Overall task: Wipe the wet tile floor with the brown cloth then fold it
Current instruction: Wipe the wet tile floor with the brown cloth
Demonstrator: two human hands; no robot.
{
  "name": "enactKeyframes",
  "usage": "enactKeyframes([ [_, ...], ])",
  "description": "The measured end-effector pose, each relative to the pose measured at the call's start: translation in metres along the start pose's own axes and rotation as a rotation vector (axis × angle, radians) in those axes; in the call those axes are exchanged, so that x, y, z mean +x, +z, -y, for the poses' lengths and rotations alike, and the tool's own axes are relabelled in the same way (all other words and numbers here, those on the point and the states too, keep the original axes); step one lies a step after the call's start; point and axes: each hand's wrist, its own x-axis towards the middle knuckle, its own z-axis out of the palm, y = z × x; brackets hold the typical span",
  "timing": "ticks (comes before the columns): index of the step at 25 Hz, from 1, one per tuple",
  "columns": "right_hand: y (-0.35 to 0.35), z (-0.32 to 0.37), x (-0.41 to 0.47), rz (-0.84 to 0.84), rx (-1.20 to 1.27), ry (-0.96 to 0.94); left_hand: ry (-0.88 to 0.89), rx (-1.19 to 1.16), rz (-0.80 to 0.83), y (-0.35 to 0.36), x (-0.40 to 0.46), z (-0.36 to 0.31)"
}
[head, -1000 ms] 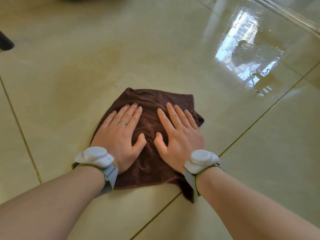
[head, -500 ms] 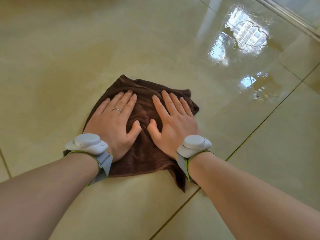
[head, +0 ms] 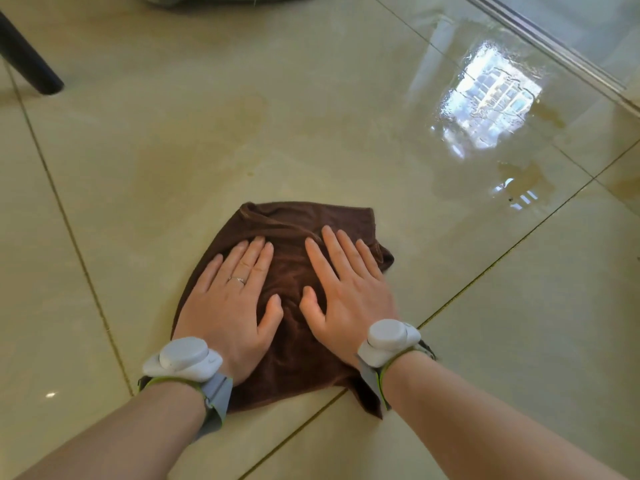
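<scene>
The brown cloth [head: 294,223] lies bunched flat on the beige tile floor [head: 242,133], across a grout line. My left hand [head: 228,299] presses on its left half with fingers straight and spread. My right hand [head: 346,289] presses on its right half the same way, thumbs nearly meeting over the middle. Both wrists carry grey bands. A shiny wet patch [head: 485,116] with puddles spreads on the tiles at the upper right, away from the cloth.
A dark furniture leg [head: 27,60] stands on the floor at the upper left. A metal door track [head: 554,46] runs diagonally along the upper right. Something grey-green [head: 225,0] lies at the top edge.
Both hands first pushed the cloth forward toward the wet patch, then drew it back toward me. The fingers stayed flat on it throughout.
</scene>
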Motion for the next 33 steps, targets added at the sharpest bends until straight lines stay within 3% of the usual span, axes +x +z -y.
enactKeyframes([
  [7, 0.001, 0.011, -0.031, 0.038, -0.018, -0.086, -0.060, -0.001, 0.026, -0.002, -0.049, -0.003],
  [13, -0.001, 0.000, -0.008, 0.024, -0.005, -0.070, 0.013, 0.001, 0.044, -0.004, -0.009, 0.011],
  [24, 0.008, -0.007, 0.104, -0.066, -0.039, 0.032, -0.063, -0.039, -0.016, -0.005, 0.084, 0.027],
  [33, 0.004, 0.039, 0.038, 0.061, -0.068, -0.178, -0.135, -0.027, -0.003, -0.016, -0.021, 0.047],
])
